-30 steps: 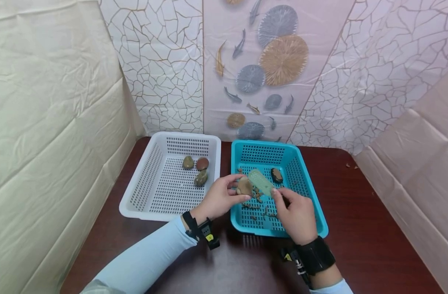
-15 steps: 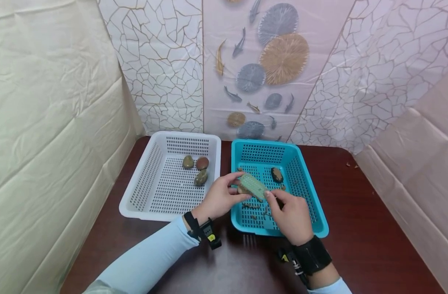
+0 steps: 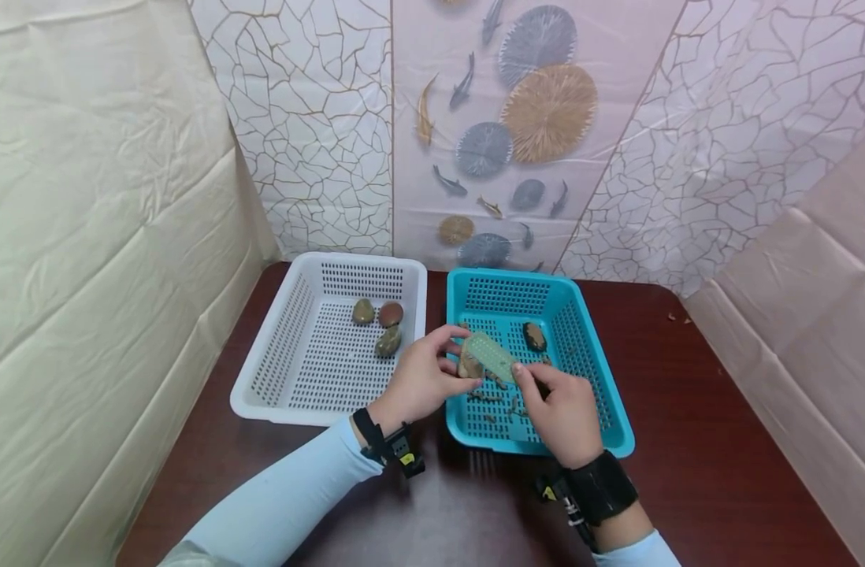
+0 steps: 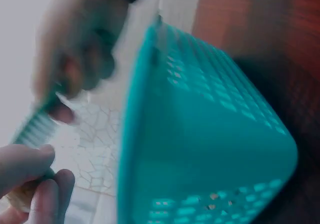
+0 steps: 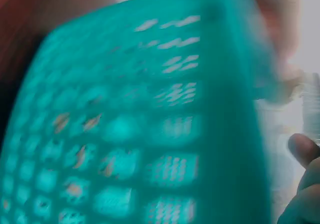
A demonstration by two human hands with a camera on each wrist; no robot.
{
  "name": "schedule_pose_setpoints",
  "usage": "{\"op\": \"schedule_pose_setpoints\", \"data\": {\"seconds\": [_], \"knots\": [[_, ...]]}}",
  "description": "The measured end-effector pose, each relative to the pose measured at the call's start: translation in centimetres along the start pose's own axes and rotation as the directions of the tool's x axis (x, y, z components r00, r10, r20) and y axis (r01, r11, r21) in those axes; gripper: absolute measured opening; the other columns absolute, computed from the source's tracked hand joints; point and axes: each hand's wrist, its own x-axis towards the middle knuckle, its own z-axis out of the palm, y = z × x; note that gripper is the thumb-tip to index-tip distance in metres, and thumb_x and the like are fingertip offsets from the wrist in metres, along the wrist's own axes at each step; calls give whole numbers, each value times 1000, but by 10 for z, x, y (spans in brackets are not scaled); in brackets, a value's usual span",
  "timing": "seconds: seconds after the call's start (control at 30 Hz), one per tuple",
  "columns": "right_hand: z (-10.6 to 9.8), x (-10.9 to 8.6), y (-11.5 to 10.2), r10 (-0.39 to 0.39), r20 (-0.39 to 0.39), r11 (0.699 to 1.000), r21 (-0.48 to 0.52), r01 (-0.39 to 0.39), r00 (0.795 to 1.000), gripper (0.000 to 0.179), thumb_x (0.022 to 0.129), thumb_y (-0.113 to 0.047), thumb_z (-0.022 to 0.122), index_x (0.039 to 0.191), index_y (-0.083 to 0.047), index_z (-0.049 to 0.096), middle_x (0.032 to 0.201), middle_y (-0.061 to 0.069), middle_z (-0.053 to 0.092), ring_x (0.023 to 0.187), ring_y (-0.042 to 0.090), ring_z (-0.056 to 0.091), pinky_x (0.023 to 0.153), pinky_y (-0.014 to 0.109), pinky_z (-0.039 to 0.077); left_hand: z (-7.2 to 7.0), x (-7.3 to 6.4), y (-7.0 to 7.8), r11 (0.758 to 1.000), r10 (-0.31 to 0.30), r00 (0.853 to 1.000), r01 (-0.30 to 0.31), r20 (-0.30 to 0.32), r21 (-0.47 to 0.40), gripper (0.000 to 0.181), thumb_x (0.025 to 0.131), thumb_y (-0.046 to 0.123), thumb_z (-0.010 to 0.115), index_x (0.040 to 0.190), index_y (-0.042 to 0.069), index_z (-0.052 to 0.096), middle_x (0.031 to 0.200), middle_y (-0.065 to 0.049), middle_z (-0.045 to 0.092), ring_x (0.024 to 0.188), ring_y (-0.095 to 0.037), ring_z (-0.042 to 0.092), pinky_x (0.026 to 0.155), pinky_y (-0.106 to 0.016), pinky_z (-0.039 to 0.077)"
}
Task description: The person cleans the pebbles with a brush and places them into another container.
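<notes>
Over the left side of the teal basket (image 3: pixel 539 450), my left hand (image 3: pixel 420 379) holds a mud-coated stone (image 3: pixel 469 365) between thumb and fingers. My right hand (image 3: pixel 566 416) pinches one end of a small pale green brush (image 3: pixel 491 357), whose head lies at the stone's upper right edge. In the left wrist view, bristles show on the blurred brush (image 4: pixel 37 128), and the fingers (image 4: pixel 46 196) cover most of the stone. Another stone, dark with brown mud on it (image 3: pixel 535 337), lies in the teal basket among crumbs of mud (image 3: pixel 484 397).
On the left stands a white basket (image 3: pixel 265 411) holding a green stone (image 3: pixel 363 312), a reddish stone (image 3: pixel 391 314) and a mottled stone (image 3: pixel 387 342). Both baskets rest on a dark red table (image 3: pixel 716 409). A few crumbs (image 3: pixel 679 318) lie at its right back.
The brush moved left and down from beside the stone to over it, then slightly up to its edge. The stone has turned in the left hand, which has shifted little.
</notes>
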Motion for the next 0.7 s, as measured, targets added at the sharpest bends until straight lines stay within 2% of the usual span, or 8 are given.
{"op": "schedule_pose_setpoints", "data": {"seconds": [0.07, 0.17, 0.3, 0.4, 0.53, 0.63, 0.7], "knots": [[1, 1, 5, 18, 3, 999, -49, -18, 1000, 27, 111, -25, 70, 90, -11, 81, 56, -10, 38, 50, 8, 37, 47, 32, 30, -1, 0, 1, 1000, 5, 1000, -5, -2, -23, 64, 88, 8, 94, 145, 10, 65, 112, -8, 73, 86, -16, 78, 77, -32, 66], [-1, 1, 8, 50, -38, 995, -81, -53, 998, 31, 111, -24, 71, 84, -12, 78, 55, -9, 35, 49, 10, 34, 47, 33, 27, -2, -1, 2, 999, 4, 1000, -4, -6, -52, 63, 87, 6, 95, 143, 11, 66, 112, -9, 73, 86, -17, 79, 78, -33, 66], [-5, 0, 2, 23, -98, 1000, 15, -21, 995, 33, 110, -19, 71, 78, -17, 71, 56, -8, 34, 48, 12, 33, 46, 33, 27, -2, 1, 2, 999, 9, 1000, -9, -6, -42, 62, 87, 5, 94, 141, 12, 65, 111, -8, 73, 85, -16, 78, 78, -32, 66], [-2, 0, -4, -26, -74, 998, 58, 30, 997, 26, 110, -19, 72, 85, -14, 78, 57, -10, 39, 49, 8, 36, 45, 31, 30, -1, 3, 4, 999, 27, 1000, -27, -5, -22, 61, 89, 6, 93, 141, 11, 63, 112, -8, 71, 85, -15, 78, 77, -32, 66], [1, 0, -2, -33, -47, 999, -32, 32, 998, 20, 109, -20, 73, 94, -10, 83, 57, -12, 40, 49, 4, 34, 46, 30, 29, 0, 2, 7, 999, 35, 999, -35, -11, 2, 60, 89, 6, 93, 140, 11, 61, 111, -7, 69, 83, -14, 78, 75, -32, 66], [-2, -1, 0, -27, -98, 996, -92, 18, 995, 19, 107, -16, 75, 89, -10, 81, 56, -10, 34, 49, 5, 29, 46, 32, 24, 0, 1, 6, 999, 21, 1000, -20, -21, 41, 60, 87, 6, 94, 138, 12, 62, 108, -5, 69, 81, -12, 76, 73, -30, 65], [-4, -1, -2, -38, -119, 996, -79, 28, 992, 19, 106, -15, 76, 89, -12, 80, 56, -11, 33, 49, 6, 28, 46, 32, 24, 1, 1, 6, 997, 21, 999, -19, -27, 78, 61, 86, 6, 95, 138, 13, 63, 107, -4, 68, 79, -11, 74, 72, -29, 64]]}}
